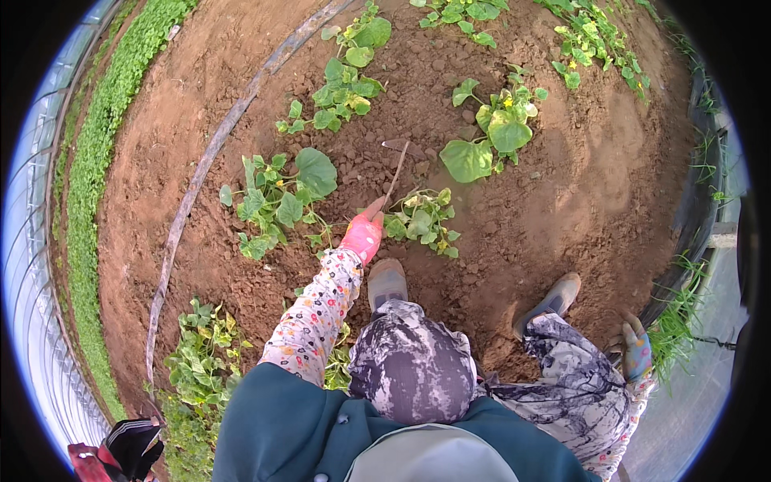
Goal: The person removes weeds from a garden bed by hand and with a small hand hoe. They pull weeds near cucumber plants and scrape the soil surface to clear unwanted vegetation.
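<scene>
My left hand (364, 232), in a pink glove with light spots, grips the thin handle of a small hand hoe (396, 175). The hoe's narrow blade points left on the loose brown soil. Just right of this hand grows a low vine plant (423, 222) with small yellow flowers, and to its left stands a larger leafy vine (289, 202). My right hand (635, 350), in a glove with a coloured back, is low at the right beside my knee. Its fingers are apart near the edge of the black plastic sheet (665, 289), with nothing visible in them.
More flowering vines (503, 129) grow ahead. A flat grey hose or strip (205, 165) curves along the left, beyond it a dense green row (87, 229). My shoes (387, 282) stand on the soil. A red and black fabric item (129, 449) is at the lower left.
</scene>
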The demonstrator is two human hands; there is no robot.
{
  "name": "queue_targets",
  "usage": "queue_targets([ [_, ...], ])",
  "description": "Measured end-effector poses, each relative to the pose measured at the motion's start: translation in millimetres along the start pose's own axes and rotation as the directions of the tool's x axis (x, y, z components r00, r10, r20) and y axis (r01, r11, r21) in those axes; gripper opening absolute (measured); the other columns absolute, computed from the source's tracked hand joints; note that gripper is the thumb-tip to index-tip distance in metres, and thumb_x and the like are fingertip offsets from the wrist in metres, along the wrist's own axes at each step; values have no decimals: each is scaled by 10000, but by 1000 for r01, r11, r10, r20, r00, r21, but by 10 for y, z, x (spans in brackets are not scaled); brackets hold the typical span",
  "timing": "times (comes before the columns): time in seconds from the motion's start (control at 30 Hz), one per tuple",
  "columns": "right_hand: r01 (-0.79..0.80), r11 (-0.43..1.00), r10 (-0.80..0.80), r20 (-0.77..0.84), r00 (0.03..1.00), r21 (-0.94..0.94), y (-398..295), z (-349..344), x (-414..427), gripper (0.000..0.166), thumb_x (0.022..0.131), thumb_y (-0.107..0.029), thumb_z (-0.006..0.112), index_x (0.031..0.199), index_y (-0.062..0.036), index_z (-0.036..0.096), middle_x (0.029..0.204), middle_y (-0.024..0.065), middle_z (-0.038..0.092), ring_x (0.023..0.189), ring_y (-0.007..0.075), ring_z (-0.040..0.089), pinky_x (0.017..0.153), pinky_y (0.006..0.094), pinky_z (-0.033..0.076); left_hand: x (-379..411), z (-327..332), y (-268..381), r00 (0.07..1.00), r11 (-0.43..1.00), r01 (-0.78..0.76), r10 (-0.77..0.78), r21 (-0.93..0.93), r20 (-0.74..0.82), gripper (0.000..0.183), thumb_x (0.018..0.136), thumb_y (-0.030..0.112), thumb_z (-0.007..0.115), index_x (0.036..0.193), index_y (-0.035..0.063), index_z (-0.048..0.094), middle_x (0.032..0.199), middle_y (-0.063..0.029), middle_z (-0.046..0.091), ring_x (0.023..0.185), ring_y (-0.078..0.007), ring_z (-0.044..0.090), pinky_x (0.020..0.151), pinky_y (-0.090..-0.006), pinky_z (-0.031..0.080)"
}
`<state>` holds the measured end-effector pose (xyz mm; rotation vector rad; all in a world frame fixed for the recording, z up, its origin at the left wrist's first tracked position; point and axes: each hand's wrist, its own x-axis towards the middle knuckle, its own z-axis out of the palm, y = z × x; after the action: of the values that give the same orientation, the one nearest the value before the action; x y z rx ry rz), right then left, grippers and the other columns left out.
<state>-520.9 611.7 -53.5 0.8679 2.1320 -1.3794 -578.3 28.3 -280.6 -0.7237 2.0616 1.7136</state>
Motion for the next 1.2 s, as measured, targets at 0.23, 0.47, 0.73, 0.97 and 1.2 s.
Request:
queue_targets([
  [0.23, -6, 1000, 6, 10, 1000, 5, 57, -68, -41, 536, 957, -312, 575, 1390, -24, 442, 822, 33, 626, 639, 122, 600, 561, 241, 502, -58, -359, -216, 999, 998, -7, 4, 59, 49, 429, 972, 135, 520, 1401, 123, 509, 771, -21, 578, 587, -90, 490, 583, -269, 453],
  [0.47, -6, 1000, 6, -13, 1000, -22, -152, 21, 14, 505, 969, -278, 533, 1386, -7, 446, 813, 26, 612, 670, 127, 615, 586, 235, 497, 774, 149, 931, 998, 980, -58, 53, 190, 32, 387, 928, 196, 600, 1281, 43, 559, 888, -61, 658, 678, -134, 603, 638, -323, 490],
  [0.73, -5, 1000, 4, 84, 996, 15, -239, 108, 1, 506, 977, -292, 545, 1393, -23, 436, 873, 31, 643, 682, 110, 609, 591, 230, 493, 1092, -585, 314, 989, 987, 50, -70, 151, 130, 483, 975, 208, 547, 1435, 93, 453, 722, -4, 589, 530, -77, 470, 474, -228, 365],
  [0.97, 1, 1000, -2, 59, 998, 14, -120, 33, 57, 463, 985, -263, 509, 1376, -21, 461, 860, 31, 642, 676, 93, 600, 592, 209, 486, 214, -914, -50, 991, 988, 135, -134, -71, 8, 450, 977, 186, 550, 1414, 99, 487, 702, 7, 570, 500, -58, 427, 450, -210, 320],
  [1.2, 24, 1000, -24, 35, 999, -3, -134, 52, 12, 484, 979, -280, 520, 1379, -16, 457, 863, 33, 639, 687, 94, 594, 593, 211, 480, 81, -566, 227, 994, 983, 106, -110, -150, -21, 447, 984, 200, 556, 1414, 101, 486, 697, 6, 578, 479, -53, 410, 444, -206, 311],
])
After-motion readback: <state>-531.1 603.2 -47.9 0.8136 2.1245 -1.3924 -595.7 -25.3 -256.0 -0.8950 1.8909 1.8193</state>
